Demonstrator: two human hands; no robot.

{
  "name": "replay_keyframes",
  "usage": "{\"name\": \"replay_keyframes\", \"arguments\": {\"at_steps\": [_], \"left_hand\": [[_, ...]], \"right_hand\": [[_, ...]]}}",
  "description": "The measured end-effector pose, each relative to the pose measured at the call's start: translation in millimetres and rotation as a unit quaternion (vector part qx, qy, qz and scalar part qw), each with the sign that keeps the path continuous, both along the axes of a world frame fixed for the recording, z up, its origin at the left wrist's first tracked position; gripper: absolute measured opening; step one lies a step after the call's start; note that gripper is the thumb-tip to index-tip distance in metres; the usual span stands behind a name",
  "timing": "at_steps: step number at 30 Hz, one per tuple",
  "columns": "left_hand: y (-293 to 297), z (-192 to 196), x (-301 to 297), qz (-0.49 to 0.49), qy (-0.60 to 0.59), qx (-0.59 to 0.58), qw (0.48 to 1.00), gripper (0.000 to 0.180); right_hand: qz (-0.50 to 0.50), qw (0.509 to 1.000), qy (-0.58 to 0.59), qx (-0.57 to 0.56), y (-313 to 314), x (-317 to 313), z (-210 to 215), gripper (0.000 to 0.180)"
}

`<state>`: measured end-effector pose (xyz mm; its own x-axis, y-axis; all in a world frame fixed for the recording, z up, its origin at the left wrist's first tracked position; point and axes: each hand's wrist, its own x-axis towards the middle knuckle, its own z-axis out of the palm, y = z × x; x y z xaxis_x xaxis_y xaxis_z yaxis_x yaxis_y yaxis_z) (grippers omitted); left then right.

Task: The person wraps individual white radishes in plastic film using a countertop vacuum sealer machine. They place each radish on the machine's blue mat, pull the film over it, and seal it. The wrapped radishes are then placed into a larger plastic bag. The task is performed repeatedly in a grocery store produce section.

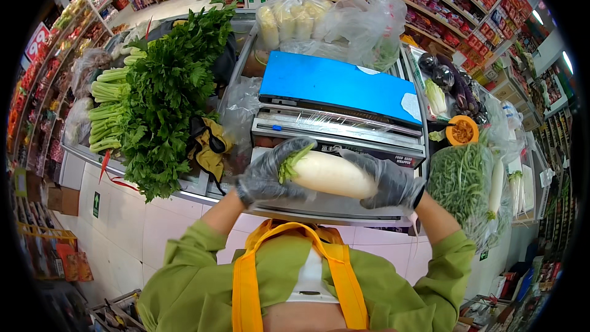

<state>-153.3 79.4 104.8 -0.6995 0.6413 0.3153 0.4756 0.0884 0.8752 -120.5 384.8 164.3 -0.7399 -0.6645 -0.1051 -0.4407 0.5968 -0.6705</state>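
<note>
A thick white daikon radish (pixel 332 174) with short green leaf stubs lies sideways between my two gloved hands. My left hand (pixel 270 175) is wrapped round its leafy end. Round the other end closes my right hand (pixel 391 181), and a thin root tail hangs below that hand. Both hands wear dark gloves, with clear plastic showing over them. Just beyond the daikon stands a film wrapping machine (pixel 338 128) with a blue top cover (pixel 332 86). Clear film lies across its metal bar. The fingers' undersides are hidden.
A large heap of leafy celery (pixel 166 86) lies left, beside yellow-and-black gloves (pixel 211 141). Bagged corn (pixel 295 19) sits behind the machine. Bagged green beans (pixel 461 178), a cut pumpkin (pixel 462 131) and eggplants (pixel 464 92) are at right. Stocked shelves (pixel 430 0) line the back.
</note>
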Motion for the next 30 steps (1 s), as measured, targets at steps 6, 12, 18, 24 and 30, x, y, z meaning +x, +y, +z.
{"name": "replay_keyframes", "arguments": {"at_steps": [6,12,18,24,30], "left_hand": [[53.0,10.3,-40.2,0.007,-0.324,0.265,0.908,0.065],[99.6,14.1,-149.7,0.105,-0.427,0.265,0.858,0.029],[79.5,-4.0,-217.8,0.162,-0.397,-0.013,0.903,0.06],[53.0,-6.5,-218.7,0.189,0.174,-0.271,0.928,0.077],[61.8,22.1,-199.6,0.107,0.012,-0.326,0.939,0.07]], "right_hand": [[0.018,0.997,-0.078,-0.011,42.7,-45.1,33.1,0.096],[-0.061,0.98,0.06,0.177,55.0,-150.9,57.8,0.097],[-0.105,0.956,0.056,0.267,101.8,-256.4,-20.3,0.087],[-0.007,0.963,0.124,0.239,38.2,-234.8,-1.3,0.09],[0.003,0.975,0.003,0.224,39.4,-209.6,5.2,0.093]]}}
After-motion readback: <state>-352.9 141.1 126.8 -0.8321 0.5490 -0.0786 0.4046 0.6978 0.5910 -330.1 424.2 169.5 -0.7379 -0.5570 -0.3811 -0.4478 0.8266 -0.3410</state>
